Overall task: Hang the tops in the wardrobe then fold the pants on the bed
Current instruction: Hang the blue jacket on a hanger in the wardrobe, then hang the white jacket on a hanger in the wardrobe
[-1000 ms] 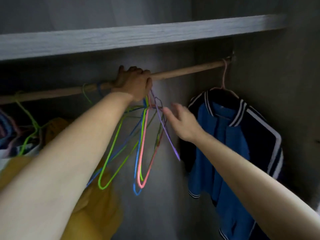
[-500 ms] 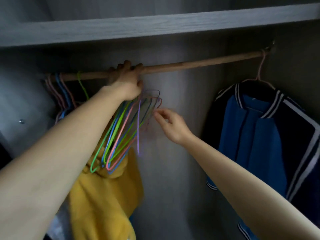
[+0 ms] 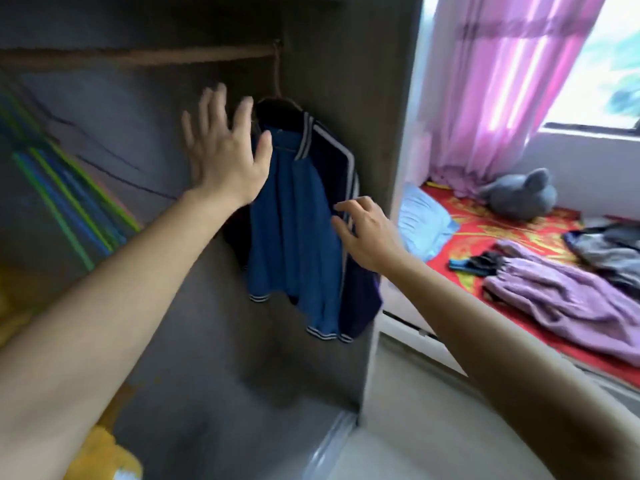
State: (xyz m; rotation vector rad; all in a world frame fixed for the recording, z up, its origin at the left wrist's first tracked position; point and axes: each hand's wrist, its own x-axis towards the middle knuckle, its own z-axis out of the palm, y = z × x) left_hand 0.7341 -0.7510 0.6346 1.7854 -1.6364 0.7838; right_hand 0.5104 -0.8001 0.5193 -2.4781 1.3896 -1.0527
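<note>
The blue jacket (image 3: pixel 294 237) with white stripes hangs on a hanger (image 3: pixel 277 77) at the right end of the wooden rod (image 3: pixel 138 57), next to the right wall of the wardrobe (image 3: pixel 329 64). The left hand (image 3: pixel 225 150) is up just left of the jacket's collar. Its grip is wide open, with the fingers spread out straight, and it holds nothing. The right hand (image 3: pixel 367 233) is in front of the jacket's sleeve. Its fingers curl a little and its grip holds nothing. I cannot tell if either hand touches the jacket.

Blurry green and blue hangers (image 3: pixel 69 202) are at the left, with a yellow top (image 3: pixel 104 455) low down.

On the bed (image 3: pixel 485 233), purple clothes (image 3: pixel 554 292) lie near the front edge. Dark clothes (image 3: pixel 616 247) lie behind them. A grey stuffed toy (image 3: pixel 519 195) sits at the back edge, under the pink curtain (image 3: pixel 502 81). A light blue pillow (image 3: pixel 422 223) is at the end by the wardrobe.
</note>
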